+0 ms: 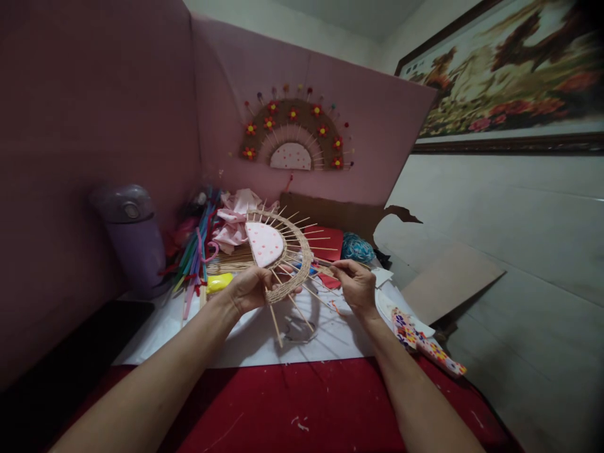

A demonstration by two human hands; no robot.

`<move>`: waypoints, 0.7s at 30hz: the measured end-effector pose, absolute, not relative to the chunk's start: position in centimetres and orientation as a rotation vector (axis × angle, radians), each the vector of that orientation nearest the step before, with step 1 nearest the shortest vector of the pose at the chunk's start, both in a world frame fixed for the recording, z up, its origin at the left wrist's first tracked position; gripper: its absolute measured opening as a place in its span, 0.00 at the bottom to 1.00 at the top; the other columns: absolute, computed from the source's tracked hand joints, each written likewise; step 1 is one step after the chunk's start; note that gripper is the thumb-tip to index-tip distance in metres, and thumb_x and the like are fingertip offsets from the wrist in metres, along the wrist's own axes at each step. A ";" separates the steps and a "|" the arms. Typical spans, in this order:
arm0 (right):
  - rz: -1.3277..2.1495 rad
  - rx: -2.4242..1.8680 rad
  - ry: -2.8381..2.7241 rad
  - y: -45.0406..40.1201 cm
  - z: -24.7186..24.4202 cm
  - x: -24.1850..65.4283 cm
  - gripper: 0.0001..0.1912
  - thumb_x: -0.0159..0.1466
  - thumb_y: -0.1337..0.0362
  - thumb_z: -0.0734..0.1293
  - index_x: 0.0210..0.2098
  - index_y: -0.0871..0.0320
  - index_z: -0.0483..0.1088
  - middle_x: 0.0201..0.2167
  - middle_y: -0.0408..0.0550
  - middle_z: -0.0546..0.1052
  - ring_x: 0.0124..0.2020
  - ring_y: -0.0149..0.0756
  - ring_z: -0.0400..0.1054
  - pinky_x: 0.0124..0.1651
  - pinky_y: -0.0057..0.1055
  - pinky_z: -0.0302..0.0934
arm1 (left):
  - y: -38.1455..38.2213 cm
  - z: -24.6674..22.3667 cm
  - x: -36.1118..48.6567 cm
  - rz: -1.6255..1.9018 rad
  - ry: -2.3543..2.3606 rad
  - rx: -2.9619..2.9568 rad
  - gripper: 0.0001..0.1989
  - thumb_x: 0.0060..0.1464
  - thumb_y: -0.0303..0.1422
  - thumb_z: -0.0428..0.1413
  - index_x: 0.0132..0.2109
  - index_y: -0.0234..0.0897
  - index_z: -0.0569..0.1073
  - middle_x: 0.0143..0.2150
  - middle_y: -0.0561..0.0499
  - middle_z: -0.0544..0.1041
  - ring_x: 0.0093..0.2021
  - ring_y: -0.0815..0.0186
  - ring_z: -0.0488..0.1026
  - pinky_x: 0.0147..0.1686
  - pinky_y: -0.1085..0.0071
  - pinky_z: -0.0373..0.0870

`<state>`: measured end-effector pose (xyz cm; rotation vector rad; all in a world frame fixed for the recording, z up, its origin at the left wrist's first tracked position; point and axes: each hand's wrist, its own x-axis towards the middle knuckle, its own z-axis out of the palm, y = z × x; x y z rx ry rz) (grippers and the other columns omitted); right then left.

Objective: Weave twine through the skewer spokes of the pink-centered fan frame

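A half-round fan frame is held up in front of me, made of thin sticks that fan out from a pink dotted half-disc, with a band of brown twine woven through them. My left hand is closed on its lower edge, near the half-disc; some fingers are hidden behind the weave. To the right of the band, my right hand pinches a thin brown strand that looks like twine, close to the stick tips.
A purple flask stands left, beside colourful pipe cleaners and pink fabric. Yellow clay, red sheet, blue yarn and a flower-patterned tool lie around. A flowered half-round piece hangs on the pink panel.
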<state>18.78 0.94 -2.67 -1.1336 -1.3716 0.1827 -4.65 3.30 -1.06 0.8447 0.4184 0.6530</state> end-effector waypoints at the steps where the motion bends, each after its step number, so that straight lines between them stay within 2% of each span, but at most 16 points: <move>1: 0.271 -1.112 -1.324 1.1 -2.7 18.9 0.09 0.51 0.58 0.69 0.26 0.58 0.73 0.22 0.45 0.75 0.24 0.34 0.68 0.28 0.31 0.62 | 3.4 -1.1 -4.7 0.657 0.398 0.848 0.22 0.28 0.18 0.47 0.37 0.27 0.71 0.38 0.41 0.76 0.40 0.55 0.74 0.38 0.66 0.69; 4: 0.531 -1.046 -1.192 1.5 -2.9 19.0 0.12 0.47 0.57 0.72 0.26 0.59 0.73 0.22 0.45 0.76 0.24 0.34 0.69 0.28 0.31 0.65 | 3.7 -1.5 -4.7 0.664 0.325 0.847 0.22 0.29 0.18 0.48 0.37 0.26 0.72 0.38 0.41 0.76 0.42 0.55 0.74 0.41 0.63 0.68; 7: 0.642 -1.007 -1.117 1.8 -3.0 18.8 0.13 0.44 0.59 0.74 0.26 0.59 0.74 0.23 0.45 0.77 0.24 0.34 0.70 0.29 0.31 0.66 | 3.9 -1.7 -4.8 0.669 0.270 0.836 0.22 0.29 0.17 0.48 0.37 0.26 0.73 0.40 0.41 0.76 0.43 0.55 0.73 0.45 0.61 0.67; 15: 0.747 -0.959 -0.976 1.7 -3.5 17.5 0.13 0.41 0.61 0.75 0.27 0.59 0.76 0.23 0.46 0.78 0.22 0.32 0.69 0.28 0.31 0.65 | 4.4 -1.9 -5.2 0.612 0.216 0.811 0.23 0.30 0.17 0.47 0.39 0.26 0.74 0.38 0.42 0.77 0.43 0.54 0.74 0.40 0.67 0.69; 21: 0.607 -0.994 -1.133 1.6 -4.4 17.1 0.12 0.47 0.59 0.72 0.29 0.59 0.77 0.27 0.48 0.77 0.23 0.31 0.66 0.25 0.29 0.60 | 3.5 -1.9 -4.5 0.575 0.181 0.837 0.22 0.31 0.17 0.48 0.38 0.26 0.74 0.38 0.42 0.77 0.41 0.57 0.74 0.39 0.67 0.69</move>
